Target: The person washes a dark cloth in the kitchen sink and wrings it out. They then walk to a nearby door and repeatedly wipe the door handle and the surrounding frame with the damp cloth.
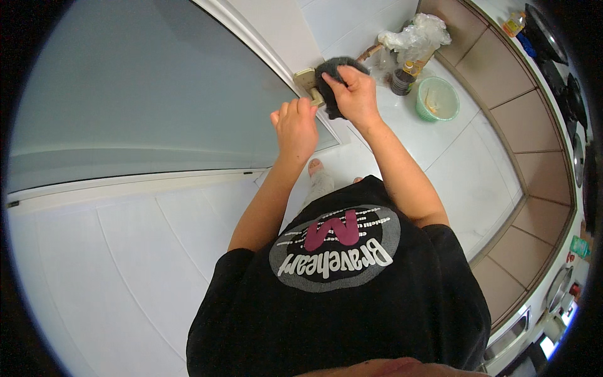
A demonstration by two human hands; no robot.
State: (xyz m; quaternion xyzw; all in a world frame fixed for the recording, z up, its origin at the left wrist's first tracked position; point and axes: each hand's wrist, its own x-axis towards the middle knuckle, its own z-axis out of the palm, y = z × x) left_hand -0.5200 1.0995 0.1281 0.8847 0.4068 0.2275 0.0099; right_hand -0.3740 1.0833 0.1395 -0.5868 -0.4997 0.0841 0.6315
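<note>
My left hand (297,123) is closed around the lever of a pale metal door handle (306,79), which is fixed near the edge of a white-framed door with a grey glass panel (188,94). A dark grey cloth (332,104) is bunched in my right hand (355,92), just right of the handle plate. The thumb and index finger of that hand press on the top of the cloth. Whether the cloth touches the handle plate cannot be told.
On the tiled floor to the right stand a green plastic basket (437,100), a dark bottle (403,81) and clear plastic bags (419,37). A tiled kitchen counter (530,118) curves along the right side, with pans and a yellow-labelled bottle (513,23) on top.
</note>
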